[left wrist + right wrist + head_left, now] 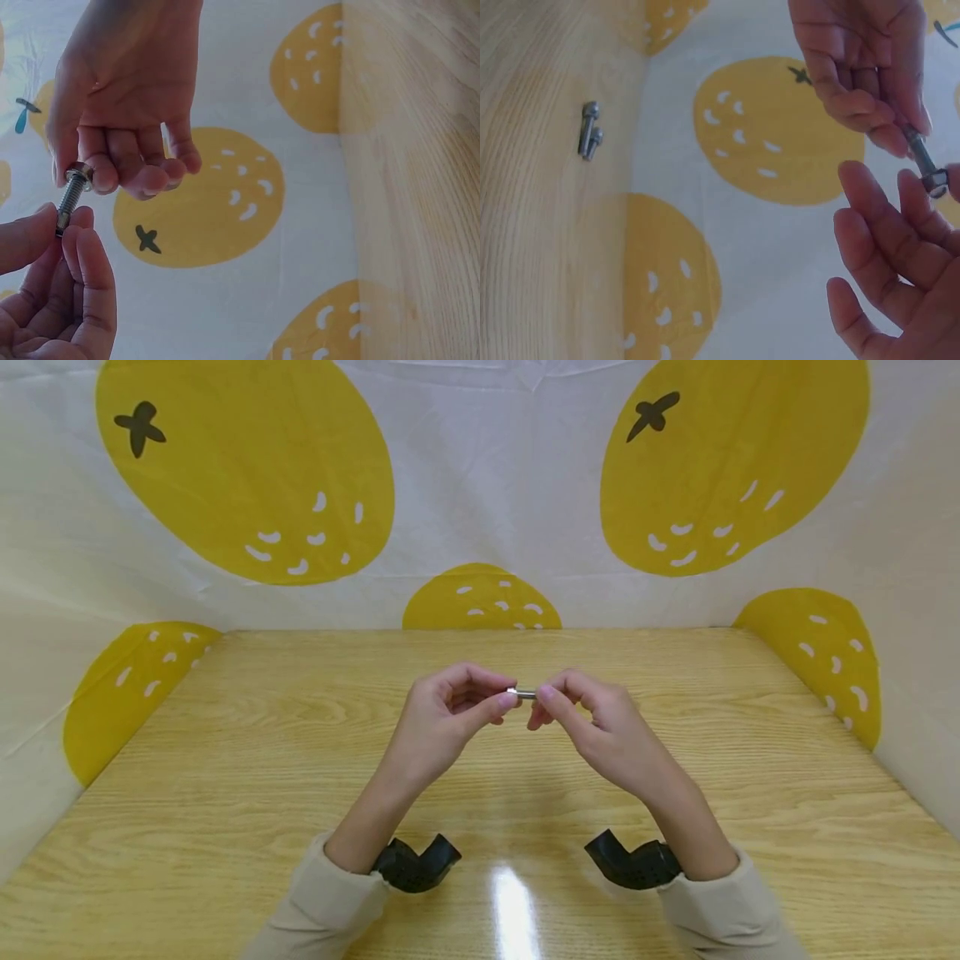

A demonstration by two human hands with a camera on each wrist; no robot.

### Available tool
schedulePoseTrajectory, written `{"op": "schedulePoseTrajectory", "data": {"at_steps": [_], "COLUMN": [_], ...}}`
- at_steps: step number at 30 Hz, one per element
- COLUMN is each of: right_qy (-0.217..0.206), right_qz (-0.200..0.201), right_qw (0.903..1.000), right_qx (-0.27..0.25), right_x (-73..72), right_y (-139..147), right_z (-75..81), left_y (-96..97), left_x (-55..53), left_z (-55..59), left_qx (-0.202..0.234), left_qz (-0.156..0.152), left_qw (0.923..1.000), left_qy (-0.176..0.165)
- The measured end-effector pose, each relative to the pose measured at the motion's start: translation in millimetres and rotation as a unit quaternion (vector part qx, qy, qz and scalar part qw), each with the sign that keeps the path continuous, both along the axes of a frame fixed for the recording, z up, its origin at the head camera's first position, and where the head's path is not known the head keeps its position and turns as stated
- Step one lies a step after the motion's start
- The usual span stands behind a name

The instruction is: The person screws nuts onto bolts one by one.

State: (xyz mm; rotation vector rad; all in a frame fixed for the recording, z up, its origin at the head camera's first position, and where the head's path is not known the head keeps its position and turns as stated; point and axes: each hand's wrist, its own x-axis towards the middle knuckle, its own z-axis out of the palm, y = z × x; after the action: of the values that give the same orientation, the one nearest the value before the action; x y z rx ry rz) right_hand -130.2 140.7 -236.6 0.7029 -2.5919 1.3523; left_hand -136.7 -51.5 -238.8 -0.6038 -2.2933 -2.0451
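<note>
Both hands meet above the table, with a small metal bolt (527,694) held level between them. My left hand (438,718) pinches one end between thumb and fingertips. At the other end, my right hand (600,727) has thumb and index finger on the wider head. Bare thread shows along the middle of the bolt (73,193) in the left wrist view. The right hand's other fingers (870,255) are spread and loosely bent. Two more bolts (590,124) lie side by side on the table in the right wrist view; the head view does not show them.
A light wood-grain table (225,827) stretches under the hands. White cloth (495,468) with big yellow fruit prints rises at the back and both sides. A black wrist mount (416,867) sits inside the left wrist, with a matching mount (633,864) on the right.
</note>
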Motion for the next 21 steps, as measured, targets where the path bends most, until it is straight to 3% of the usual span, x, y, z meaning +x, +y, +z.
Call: {"op": "schedulePoseTrajectory", "data": {"at_steps": [7, 11, 17, 21], "right_qy": [-0.04, -0.012, 0.058, 0.076], "right_qz": [-0.037, -0.025, 0.028, 0.037], "right_qw": [0.9984, 0.9995, 0.9979, 0.9964], "right_qx": [0.011, 0.018, -0.008, -0.008], "right_x": [-0.1, -1.1, -1.4, -1.7], "right_y": [-3.5, 3.0, 8.5, 6.1], "right_z": [1.0, 2.1, 2.2, 1.8], "left_y": [1.0, 0.2, -1.0, -1.5], "left_x": [-0.9, -0.5, 0.5, 0.3], "left_z": [-0.9, -0.4, 0.6, 0.3], "left_qx": [0.0, -0.004, -0.008, -0.005], "left_qz": [-0.004, 0.0, 0.008, 0.005], "left_qw": [1.0, 1.0, 0.9999, 0.9999], "left_qy": [0.003, 0.001, -0.007, -0.008]}}
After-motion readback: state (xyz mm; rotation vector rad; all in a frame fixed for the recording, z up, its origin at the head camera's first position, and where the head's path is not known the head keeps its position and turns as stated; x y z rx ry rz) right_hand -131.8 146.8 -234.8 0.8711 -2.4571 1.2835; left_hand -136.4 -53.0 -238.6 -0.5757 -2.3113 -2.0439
